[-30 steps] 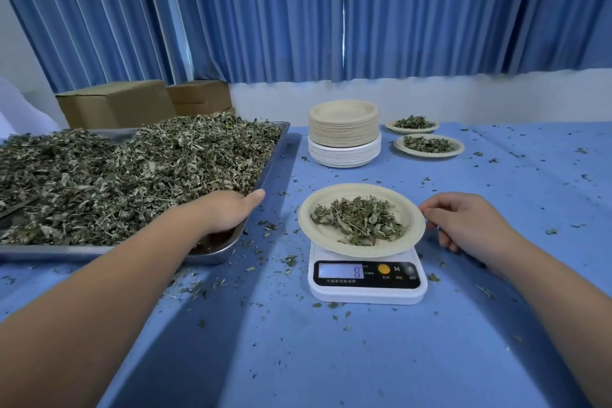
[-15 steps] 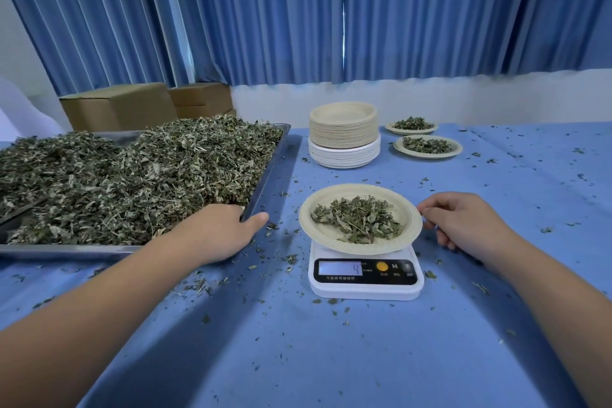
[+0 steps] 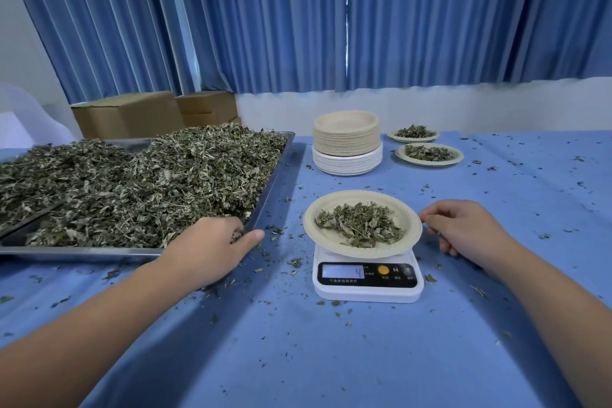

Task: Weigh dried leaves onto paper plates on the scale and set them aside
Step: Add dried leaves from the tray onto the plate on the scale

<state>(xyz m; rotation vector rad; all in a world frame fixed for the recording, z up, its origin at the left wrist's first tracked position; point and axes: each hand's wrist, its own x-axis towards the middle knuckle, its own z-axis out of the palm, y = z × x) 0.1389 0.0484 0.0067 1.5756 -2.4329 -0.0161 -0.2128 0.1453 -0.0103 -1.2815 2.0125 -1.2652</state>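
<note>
left hand: our left hand (image 3: 212, 245) rests at the near right corner of the steel tray (image 3: 82, 251), knuckles up. the fingers are curled under and the thumb stretches toward the scale. a pinch of leaf bits (image 3: 236, 235) shows in the crook between thumb and forefinger.
right hand: our right hand (image 3: 463, 232) sits just right of the paper plate (image 3: 310, 223), fingers bent, with thumb and forefinger closed on its right rim.
paper plate: it lies on top of the scale (image 3: 367, 290), wider than the scale's top, with a loose mound of dried leaves (image 3: 359, 225) in its middle.
scale: white, on the blue tablecloth (image 3: 331, 358) straight before us. we read a 4 on its display (image 3: 342, 271).
tray: to our left, piled with a heap of leaves (image 3: 132, 185).
stack: a stack of empty plates (image 3: 346, 139) stands behind the scale, beige ones atop white ones.
set aside: the nearer filled plate (image 3: 457, 156) and the farther filled plate (image 3: 392, 135) lie just right of the stack.
cloth: leaf crumbs are scattered all over it, thickest between tray and scale.
behind: cardboard boxes (image 3: 129, 116) and blue curtains (image 3: 298, 10).
</note>
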